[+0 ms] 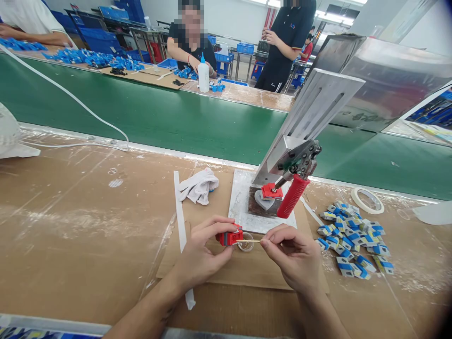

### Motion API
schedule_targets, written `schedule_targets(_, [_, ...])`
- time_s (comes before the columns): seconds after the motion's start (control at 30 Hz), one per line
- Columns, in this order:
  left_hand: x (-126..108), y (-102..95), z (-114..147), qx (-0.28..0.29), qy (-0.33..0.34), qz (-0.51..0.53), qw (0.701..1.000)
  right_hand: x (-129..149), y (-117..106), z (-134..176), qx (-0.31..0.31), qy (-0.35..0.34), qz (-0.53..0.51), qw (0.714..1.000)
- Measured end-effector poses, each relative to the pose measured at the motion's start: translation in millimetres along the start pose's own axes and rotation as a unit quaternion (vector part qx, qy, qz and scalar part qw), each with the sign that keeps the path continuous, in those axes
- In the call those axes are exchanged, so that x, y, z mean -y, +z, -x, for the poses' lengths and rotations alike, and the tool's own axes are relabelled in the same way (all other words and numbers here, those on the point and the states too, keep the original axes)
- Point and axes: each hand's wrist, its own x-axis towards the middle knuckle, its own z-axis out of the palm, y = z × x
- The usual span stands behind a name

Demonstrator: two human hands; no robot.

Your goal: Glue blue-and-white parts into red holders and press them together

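Between the thumb and fingers of my left hand [208, 249] is a small red and dark grey plastic part [230, 234]. My right hand [294, 254] pinches a thin wooden stick [251, 241], whose far end meets the open side of the red part. Just below the stick lies a small clear round dish [246, 245], partly covered by it. Behind my hands stands a toggle clamp press with a red handle [294, 197]. Under its plunger sits another red piece [271, 190] on a grey block.
Several blue and white parts [353, 235] lie heaped at right beside a tape roll [367, 200]. A white glove [199, 185] and a white strip [179, 212] lie left. Across the green belt [158, 117], people work near a white bottle [204, 75].
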Motion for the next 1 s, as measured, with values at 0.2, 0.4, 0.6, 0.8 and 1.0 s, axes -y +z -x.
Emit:
schedule_targets(0.2, [-1.6,-0.8,-0.2,-0.013,0.007,-0.011,1.000,-2.3,-3.6,1.9,0.009,-0.013,0.034,0.999])
schedule_targets(0.4, [-1.8,-1.2,-0.4,-0.016,0.002,-0.030,0.999,-1.6,0.6,3.3,0.011,-0.029,0.055,0.998])
schedule_targets(0.6, [-0.1,-0.9,0.2,-0.021,0.000,-0.031,0.999,-4.0,-13.5,1.8,0.013,-0.045,0.052,0.998])
schedule_targets(0.8, [6.0,-4.5,0.4,-0.022,-0.032,-0.016,0.999,-1.7,-17.3,-4.3,0.244,-0.128,0.202,0.940])
schedule_targets(1.0, [11.0,-10.8,5.4,-0.062,-0.090,0.074,0.991,3.5,-56.2,-4.6,0.152,-0.061,0.172,0.971])
